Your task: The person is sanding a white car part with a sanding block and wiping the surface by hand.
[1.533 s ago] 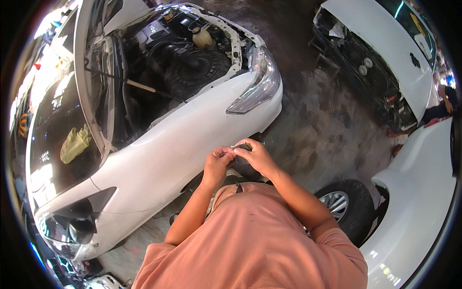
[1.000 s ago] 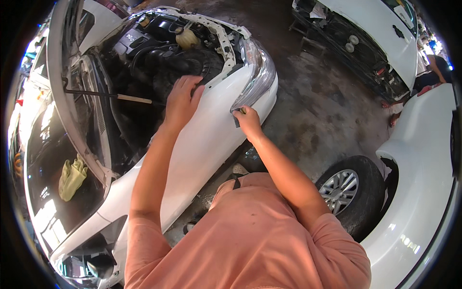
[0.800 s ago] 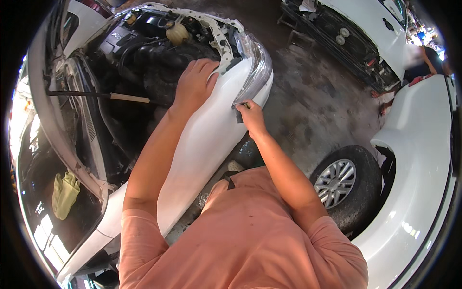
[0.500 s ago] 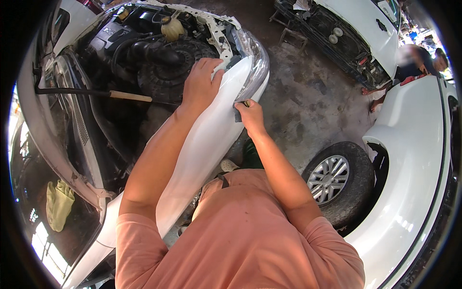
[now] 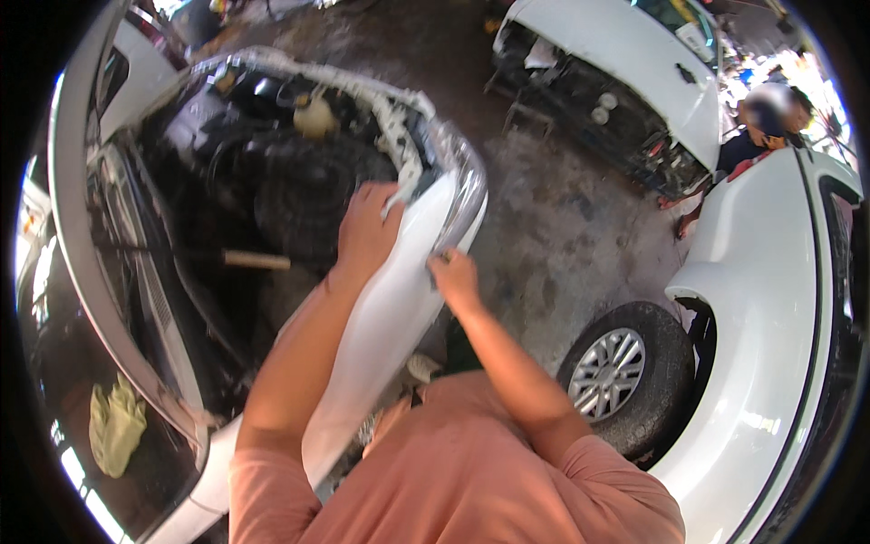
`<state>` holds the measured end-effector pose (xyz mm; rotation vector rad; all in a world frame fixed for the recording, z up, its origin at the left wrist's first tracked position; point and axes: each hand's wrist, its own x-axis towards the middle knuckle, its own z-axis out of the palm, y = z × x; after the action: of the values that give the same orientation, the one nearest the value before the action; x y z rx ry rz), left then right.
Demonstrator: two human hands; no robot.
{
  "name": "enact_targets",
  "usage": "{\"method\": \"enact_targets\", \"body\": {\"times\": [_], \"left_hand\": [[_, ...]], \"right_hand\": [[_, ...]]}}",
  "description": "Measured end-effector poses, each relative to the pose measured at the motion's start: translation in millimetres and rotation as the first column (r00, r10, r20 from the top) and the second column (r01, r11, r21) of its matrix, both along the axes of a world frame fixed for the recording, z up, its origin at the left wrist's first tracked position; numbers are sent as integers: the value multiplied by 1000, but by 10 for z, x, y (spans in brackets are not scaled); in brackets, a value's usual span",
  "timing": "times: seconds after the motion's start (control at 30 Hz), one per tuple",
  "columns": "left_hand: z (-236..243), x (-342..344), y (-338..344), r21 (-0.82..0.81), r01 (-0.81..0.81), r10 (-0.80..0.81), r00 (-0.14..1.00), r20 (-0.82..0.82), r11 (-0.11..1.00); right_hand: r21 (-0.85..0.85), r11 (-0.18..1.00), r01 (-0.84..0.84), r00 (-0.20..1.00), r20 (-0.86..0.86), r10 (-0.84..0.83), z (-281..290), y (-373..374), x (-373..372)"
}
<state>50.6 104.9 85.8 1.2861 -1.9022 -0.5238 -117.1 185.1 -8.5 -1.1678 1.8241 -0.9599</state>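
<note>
A white car fender runs beside me, ending at a headlight wrapped in clear film. My left hand lies on the fender's inner top edge near its front, fingers slightly apart, with nothing seen in it. At the outer side, just behind the headlight, my right hand is closed on a small dark grey sheet, pressed against the fender. It looks like sandpaper, though blur hides its details.
The engine bay stands open on the left, with a wooden-handled rod across it. A glove lies on the windshield. To the right are a wheel, a white car body, another white car and a person.
The whole view has shifted, so the car and my hands appear lower in the picture. Both hands keep roughly their places on the fender. The person at the far right has shifted posture.
</note>
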Motion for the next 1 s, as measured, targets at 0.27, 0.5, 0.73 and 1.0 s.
{"method": "enact_targets", "body": {"times": [0.27,0.5,0.73,1.0], "left_hand": [[173,-117,50,13,33,-33,999,28,999],[181,-98,79,49,15,-17,999,30,999],[181,-161,118,-220,282,-241,951,196,934],[224,-160,237,-58,526,-507,839,196,848]], "right_hand": [[-119,988,98,985,150,-80,-32,14,-4],[7,997,73,964,257,-72,108,64,29],[-73,996,45,918,397,-12,147,0,-319],[147,989,-27,454,883,-119,666,-150,-450]]}}
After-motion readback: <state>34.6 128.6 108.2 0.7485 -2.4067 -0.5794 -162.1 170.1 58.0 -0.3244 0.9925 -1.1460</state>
